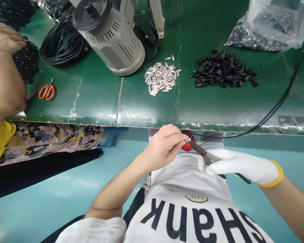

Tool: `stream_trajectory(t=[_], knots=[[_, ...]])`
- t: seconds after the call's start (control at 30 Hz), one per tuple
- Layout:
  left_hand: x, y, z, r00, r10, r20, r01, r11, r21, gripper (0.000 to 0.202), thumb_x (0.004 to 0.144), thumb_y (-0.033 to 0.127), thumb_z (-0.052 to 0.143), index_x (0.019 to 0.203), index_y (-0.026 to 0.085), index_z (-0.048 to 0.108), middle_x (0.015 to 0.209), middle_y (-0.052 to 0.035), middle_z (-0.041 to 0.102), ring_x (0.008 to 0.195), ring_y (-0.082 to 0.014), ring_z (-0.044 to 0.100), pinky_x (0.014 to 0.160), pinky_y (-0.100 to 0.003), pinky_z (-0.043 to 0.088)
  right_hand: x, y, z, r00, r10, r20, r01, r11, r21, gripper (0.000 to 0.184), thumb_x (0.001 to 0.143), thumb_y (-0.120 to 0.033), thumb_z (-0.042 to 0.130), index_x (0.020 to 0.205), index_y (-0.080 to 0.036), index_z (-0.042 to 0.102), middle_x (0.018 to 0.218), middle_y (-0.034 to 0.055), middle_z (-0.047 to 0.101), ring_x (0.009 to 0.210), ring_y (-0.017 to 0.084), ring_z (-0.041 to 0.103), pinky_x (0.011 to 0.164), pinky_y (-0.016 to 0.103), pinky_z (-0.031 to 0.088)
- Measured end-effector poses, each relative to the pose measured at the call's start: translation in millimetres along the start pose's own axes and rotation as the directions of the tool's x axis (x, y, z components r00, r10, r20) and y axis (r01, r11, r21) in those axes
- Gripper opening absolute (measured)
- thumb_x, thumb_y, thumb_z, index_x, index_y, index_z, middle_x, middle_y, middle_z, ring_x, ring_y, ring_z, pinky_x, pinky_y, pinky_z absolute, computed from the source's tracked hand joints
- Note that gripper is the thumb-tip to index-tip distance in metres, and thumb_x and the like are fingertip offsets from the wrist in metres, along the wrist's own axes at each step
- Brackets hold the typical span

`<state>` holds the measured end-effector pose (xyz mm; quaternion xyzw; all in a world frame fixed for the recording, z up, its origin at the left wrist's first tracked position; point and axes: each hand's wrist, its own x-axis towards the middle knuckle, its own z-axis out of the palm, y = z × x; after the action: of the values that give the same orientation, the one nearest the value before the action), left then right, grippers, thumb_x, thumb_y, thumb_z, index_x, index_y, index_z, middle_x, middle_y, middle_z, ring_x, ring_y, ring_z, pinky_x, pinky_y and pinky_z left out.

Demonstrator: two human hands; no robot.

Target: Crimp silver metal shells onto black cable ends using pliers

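Observation:
My left hand (164, 145), bare, pinches a small metal fitting (187, 139) on the end of a thin black cable (276, 108), which runs up over the table edge to the right. My right hand (233, 165), in a white glove with a yellow cuff, grips long-nose pliers (204, 153). The plier jaws sit right at the fitting, held in front of my chest. A small red object (186, 146) shows just behind the jaws, partly hidden by them. The fitting is too small to make out clearly.
A green workbench (147, 108) lies ahead, bearing a grey vented machine (111, 40), a black cable coil (63, 44), loose silver metal parts (162, 77), black parts (224, 69), orange-handled scissors (47, 91) and a plastic bag (271, 27). A co-worker's hand (5, 40) rests at far left.

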<state>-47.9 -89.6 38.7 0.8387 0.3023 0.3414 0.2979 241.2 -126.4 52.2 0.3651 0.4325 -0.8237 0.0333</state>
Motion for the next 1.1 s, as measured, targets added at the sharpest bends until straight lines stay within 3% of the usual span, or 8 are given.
stream_trajectory(t=[0.13,0.3,0.5,0.93,1.1], knots=[[3,0,-6.5,0.991,-0.028,0.130,0.033,0.999,-0.033,0.018,0.105,0.014,0.059,0.109,0.021,0.075,0.091,-0.0063,0.076,0.085,-0.0180,0.070,0.083,-0.035,0.055,-3,0,-9,0.994,0.087,0.067,-0.086,0.996,-0.016,0.046,0.097,-0.059,0.065,0.113,-0.016,0.066,0.106,0.0044,0.058,0.096,0.013,0.049,0.082,0.026,0.042],[6,1,-10.5,0.968,-0.103,0.229,0.161,0.955,-0.250,0.017,0.105,0.017,0.061,0.106,0.021,0.077,0.092,-0.0071,0.079,0.084,-0.0174,0.070,0.082,-0.033,0.058,-3,0,-13,0.976,0.114,0.183,-0.130,0.989,0.075,0.041,0.097,-0.053,0.064,0.114,-0.016,0.068,0.095,0.0043,0.063,0.089,0.013,0.057,0.077,0.026,0.042],[5,-1,-10.3,0.914,-0.289,0.284,0.384,0.843,-0.376,0.009,0.098,0.020,0.072,0.098,0.019,0.081,0.083,-0.0044,0.075,0.074,-0.0140,0.067,0.059,-0.023,0.049,3,-1,-9,0.972,0.114,0.204,-0.141,0.982,0.125,0.040,0.093,-0.048,0.065,0.114,-0.014,0.067,0.088,0.0046,0.064,0.082,0.013,0.060,0.074,0.025,0.042],[11,-1,-13.4,0.870,-0.393,0.299,0.483,0.803,-0.350,0.007,0.092,0.017,0.072,0.094,0.018,0.079,0.086,-0.0036,0.081,0.071,-0.0125,0.069,0.060,-0.022,0.051,-3,-16,-15,0.975,0.120,0.186,-0.146,0.980,0.136,0.047,0.097,-0.055,0.058,0.116,-0.014,0.068,0.090,0.0073,0.063,0.087,0.016,0.058,0.075,0.029,0.041],[15,-2,-18.4,0.877,-0.323,0.355,0.434,0.850,-0.299,0.012,0.094,0.016,0.068,0.097,0.020,0.079,0.091,-0.0043,0.082,0.074,-0.0138,0.071,0.061,-0.023,0.053,-5,-14,-23,0.964,0.167,0.207,-0.182,0.982,0.058,0.057,0.098,-0.064,0.053,0.120,-0.014,0.070,0.086,0.0080,0.067,0.079,0.014,0.054,0.065,0.028,0.032]])
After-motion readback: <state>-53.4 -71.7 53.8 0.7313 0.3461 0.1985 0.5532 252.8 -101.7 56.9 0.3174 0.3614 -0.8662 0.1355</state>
